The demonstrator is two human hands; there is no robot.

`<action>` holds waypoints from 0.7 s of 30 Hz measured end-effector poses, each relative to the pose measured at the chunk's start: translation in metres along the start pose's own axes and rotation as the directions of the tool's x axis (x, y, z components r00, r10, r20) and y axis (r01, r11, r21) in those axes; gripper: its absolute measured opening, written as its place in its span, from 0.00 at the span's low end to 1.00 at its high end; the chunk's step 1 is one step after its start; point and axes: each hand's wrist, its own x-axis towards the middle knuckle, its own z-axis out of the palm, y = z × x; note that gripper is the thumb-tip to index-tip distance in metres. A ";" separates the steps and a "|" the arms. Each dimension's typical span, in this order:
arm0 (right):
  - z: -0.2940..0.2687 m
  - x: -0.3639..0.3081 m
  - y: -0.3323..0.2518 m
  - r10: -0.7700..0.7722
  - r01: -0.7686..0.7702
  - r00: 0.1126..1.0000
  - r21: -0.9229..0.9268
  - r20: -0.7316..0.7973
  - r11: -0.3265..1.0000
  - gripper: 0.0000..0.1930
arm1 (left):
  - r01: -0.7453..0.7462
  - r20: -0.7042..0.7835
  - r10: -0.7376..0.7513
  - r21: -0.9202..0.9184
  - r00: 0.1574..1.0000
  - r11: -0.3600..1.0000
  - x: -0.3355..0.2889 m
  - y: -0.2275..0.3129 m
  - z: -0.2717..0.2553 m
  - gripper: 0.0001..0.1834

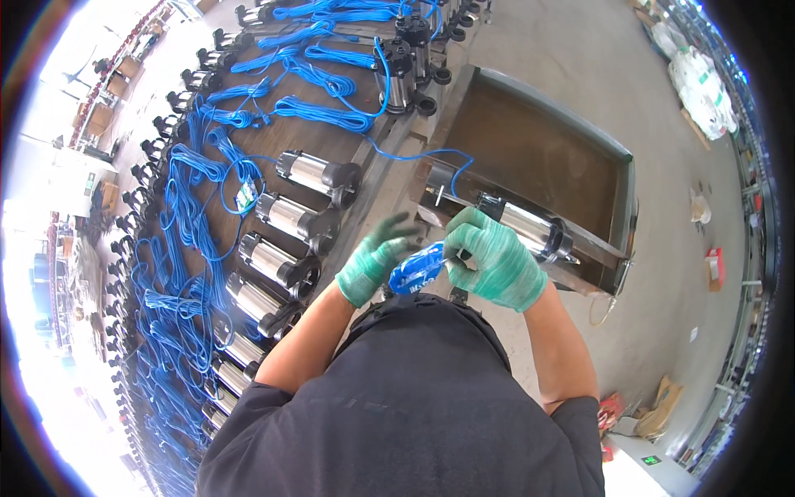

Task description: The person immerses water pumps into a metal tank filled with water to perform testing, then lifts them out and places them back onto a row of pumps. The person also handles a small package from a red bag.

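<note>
My right hand (497, 258), in a green glove, is closed with its fingertips at the edge of a shiny blue oval thing (416, 269) with white print. Its exact kind I cannot make out. Beside it, my left hand (375, 263), in a green glove with dark fingers, is held apart with the fingers stretched and slightly blurred. Just beyond the right hand, a steel-and-black cylindrical pump (530, 230) lies across the near end of a metal tank (623, 178). A blue cable (422, 155) runs from that pump's end toward the left.
On the bench to my left, several steel pumps (286, 215) lie in a row beside coiled blue cables (186, 240). More pumps (402, 79) stand upright at the far end. White sacks (702, 91) and a red box (715, 269) are on the floor at right.
</note>
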 end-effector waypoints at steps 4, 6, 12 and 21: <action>0.002 0.007 -0.003 0.166 -0.166 0.986 0.004 0.026 0.986 0.11 | -0.431 0.115 0.464 0.611 0.878 0.664 -0.013 0.024 -0.003 0.29; 0.002 0.010 -0.006 0.293 -0.294 0.956 0.021 0.013 0.956 0.09 | -0.546 0.363 0.489 0.780 0.793 0.306 -0.015 0.034 0.012 0.29; -0.001 0.017 -0.014 0.400 -0.403 0.915 0.059 0.058 0.913 0.10 | -0.558 0.311 0.561 0.754 0.767 0.345 -0.004 0.020 0.012 0.23; 0.002 0.010 -0.014 0.436 -0.445 0.893 0.068 0.114 0.893 0.13 | -0.566 0.457 0.611 0.824 0.647 -0.017 -0.010 0.020 0.020 0.14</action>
